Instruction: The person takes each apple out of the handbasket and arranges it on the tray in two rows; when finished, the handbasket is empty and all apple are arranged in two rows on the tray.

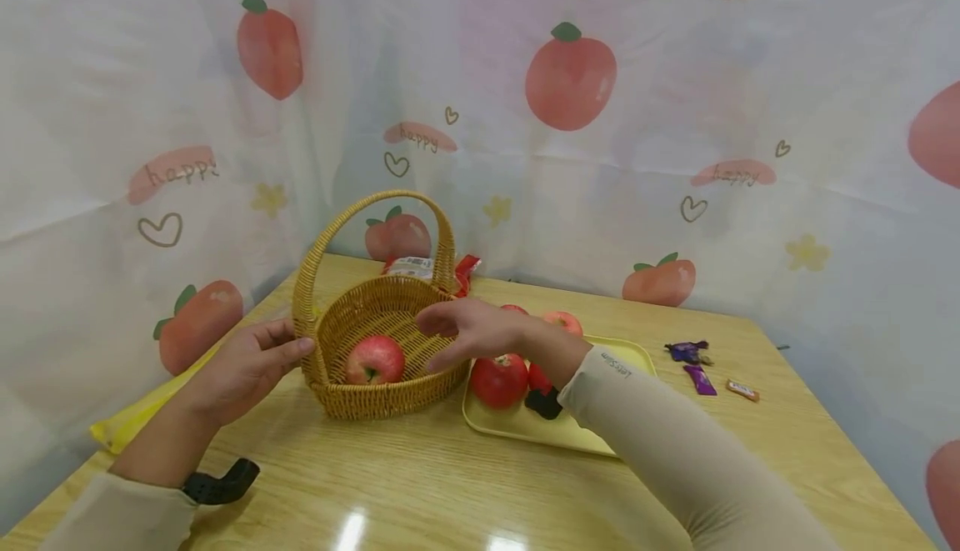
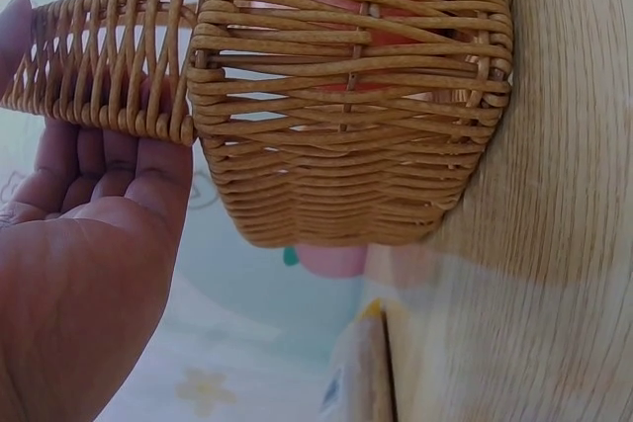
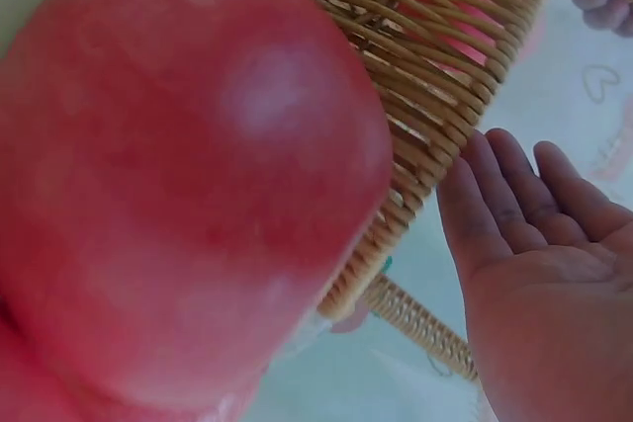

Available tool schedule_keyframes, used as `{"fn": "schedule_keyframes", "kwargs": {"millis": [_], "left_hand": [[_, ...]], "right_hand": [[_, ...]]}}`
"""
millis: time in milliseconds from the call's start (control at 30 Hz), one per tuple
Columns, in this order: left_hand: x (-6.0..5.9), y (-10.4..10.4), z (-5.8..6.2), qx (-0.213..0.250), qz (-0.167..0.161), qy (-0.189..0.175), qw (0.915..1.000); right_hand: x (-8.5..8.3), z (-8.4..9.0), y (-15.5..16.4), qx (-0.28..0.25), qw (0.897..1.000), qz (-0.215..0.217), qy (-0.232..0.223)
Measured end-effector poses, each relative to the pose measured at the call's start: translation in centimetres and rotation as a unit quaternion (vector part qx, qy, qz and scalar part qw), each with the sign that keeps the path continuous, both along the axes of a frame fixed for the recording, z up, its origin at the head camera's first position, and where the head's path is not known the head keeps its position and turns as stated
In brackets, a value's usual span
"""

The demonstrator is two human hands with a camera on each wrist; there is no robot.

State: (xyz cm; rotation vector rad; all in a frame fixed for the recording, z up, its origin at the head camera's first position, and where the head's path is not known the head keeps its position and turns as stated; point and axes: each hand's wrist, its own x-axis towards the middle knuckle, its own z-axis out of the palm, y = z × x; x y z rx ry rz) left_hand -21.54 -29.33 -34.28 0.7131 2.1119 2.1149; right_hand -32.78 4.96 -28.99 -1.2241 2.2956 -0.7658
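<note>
A wicker basket [image 1: 390, 403] with a tall arched handle stands on the table, and one red apple [image 1: 375, 359] lies inside it. My left hand [image 1: 243, 368] grips the handle low on its left side. In the left wrist view the fingers of that hand [image 2: 89, 274] lie behind the woven handle, the thumb across from them. Over the basket's right side hovers my right hand [image 1: 483, 330], fingers extended and thumb apart, holding nothing. Several more apples [image 1: 498, 383] sit on a yellow tray [image 1: 525, 433] right of the basket, partly hidden by my right forearm.
Behind the basket lies a red and white package [image 1: 467, 272]. Small wrapped candies [image 1: 700, 380] are scattered on the table right of the tray. Along the left table edge lies a yellow item [image 1: 123, 426]. Printed cloth [image 1: 480, 201] hangs behind the table.
</note>
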Motion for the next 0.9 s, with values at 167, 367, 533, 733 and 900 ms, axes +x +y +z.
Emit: {"fn": "schedule_keyframes", "kwargs": {"millis": [167, 367, 533, 733, 900], "left_hand": [[0.0, 0.0, -0.1, -0.003, 0.006, -0.001, 1.0], [-0.1, 0.0, -0.2, -0.004, 0.011, -0.001, 0.9999], [0.1, -0.1, -0.2, -0.004, 0.013, -0.001, 0.9999], [0.1, -0.2, -0.1, 0.001, 0.013, -0.009, 0.9999], [-0.1, -0.2, -0.2, 0.011, 0.004, -0.008, 0.9999]], "right_hand": [[-0.2, -0.4, -1.5, 0.005, 1.0, 0.012, 0.005], [-0.2, -0.3, -3.1, 0.014, 1.0, 0.027, 0.009], [-0.5, 0.0, -4.6, 0.032, 0.998, 0.039, 0.025], [-1.2, -0.1, -6.1, 0.052, 0.997, 0.043, 0.037], [-1.6, -0.3, -6.9, 0.06, 0.996, 0.043, 0.041]]}}
